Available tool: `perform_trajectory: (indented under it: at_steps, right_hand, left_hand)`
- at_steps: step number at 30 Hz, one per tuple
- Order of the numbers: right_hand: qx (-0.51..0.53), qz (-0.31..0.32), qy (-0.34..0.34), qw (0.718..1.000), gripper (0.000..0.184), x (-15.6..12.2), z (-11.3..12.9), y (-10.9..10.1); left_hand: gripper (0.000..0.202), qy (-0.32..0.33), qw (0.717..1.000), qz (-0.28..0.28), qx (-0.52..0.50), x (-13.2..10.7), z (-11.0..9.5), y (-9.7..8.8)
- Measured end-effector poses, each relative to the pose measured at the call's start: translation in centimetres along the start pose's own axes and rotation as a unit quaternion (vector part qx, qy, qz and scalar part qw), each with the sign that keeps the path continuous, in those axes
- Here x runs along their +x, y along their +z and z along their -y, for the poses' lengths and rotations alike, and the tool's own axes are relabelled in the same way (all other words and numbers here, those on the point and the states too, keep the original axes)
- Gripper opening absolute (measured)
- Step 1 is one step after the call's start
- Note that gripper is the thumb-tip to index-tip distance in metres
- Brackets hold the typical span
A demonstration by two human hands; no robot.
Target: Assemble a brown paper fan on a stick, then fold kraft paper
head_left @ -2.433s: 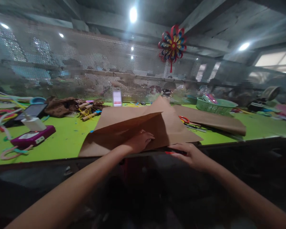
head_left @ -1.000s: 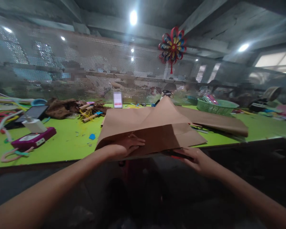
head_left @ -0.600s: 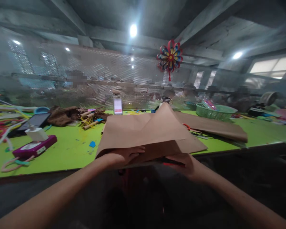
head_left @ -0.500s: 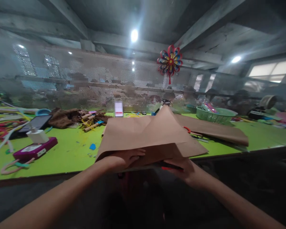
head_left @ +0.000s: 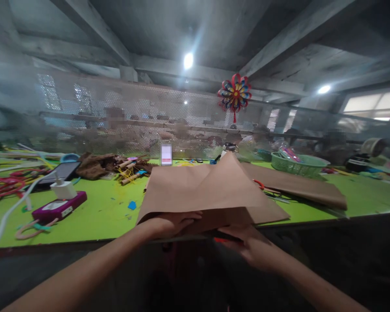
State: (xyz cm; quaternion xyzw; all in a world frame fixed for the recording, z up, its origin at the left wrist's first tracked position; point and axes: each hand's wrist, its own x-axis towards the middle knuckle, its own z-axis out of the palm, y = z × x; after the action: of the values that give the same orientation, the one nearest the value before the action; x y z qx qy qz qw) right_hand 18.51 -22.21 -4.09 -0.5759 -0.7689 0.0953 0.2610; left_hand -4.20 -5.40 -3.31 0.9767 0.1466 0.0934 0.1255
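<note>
A large sheet of brown kraft paper (head_left: 195, 186) lies folded over at the front edge of the green table, its upper layer raised and creased to a peak at the right. My left hand (head_left: 175, 223) reaches into the fold, fingers stretched out and lying on the lower layer; the upper flap partly covers it. At the right end of the fold, my right hand (head_left: 247, 242) is closed round a slim red-and-black tool (head_left: 225, 239), possibly a utility knife. Its tip is hidden against the paper's shaded underside.
Behind the paper on the right lie red-handled scissors (head_left: 258, 184), more brown paper (head_left: 299, 184) and a green basket (head_left: 299, 164). At left are a purple power strip (head_left: 60, 206) with a white plug, a tablet-like device (head_left: 63, 171), cords and scraps. A phone (head_left: 166, 155) stands at the back.
The whole view has shifted, so things appear slightly lower and farther right. My right hand with the red-and-black tool has moved a little left along the fold. My left hand stays in the fold.
</note>
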Motion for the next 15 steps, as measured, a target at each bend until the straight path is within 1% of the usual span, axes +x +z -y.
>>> perform_trajectory:
  at_steps: [3,6,10,15]
  right_hand:
    - [0.000,0.007,-0.010,1.000,0.037,0.4,0.6,0.4]
    - [-0.006,0.006,-0.012,1.000,0.036,0.9,1.3,0.9]
    - [0.010,0.010,-0.015,1.000,0.035,1.4,2.3,1.5]
    - [0.013,0.008,-0.034,0.999,0.035,1.9,3.3,2.2]
  left_hand:
    - [0.040,0.014,1.000,0.001,0.002,0.1,0.4,0.2]
    - [0.039,0.000,1.000,0.003,0.010,0.1,0.4,0.3]
    - [0.040,0.003,1.000,0.006,-0.028,0.1,0.1,0.2]
    - [0.042,0.019,0.999,0.003,-0.031,0.5,0.8,1.1]
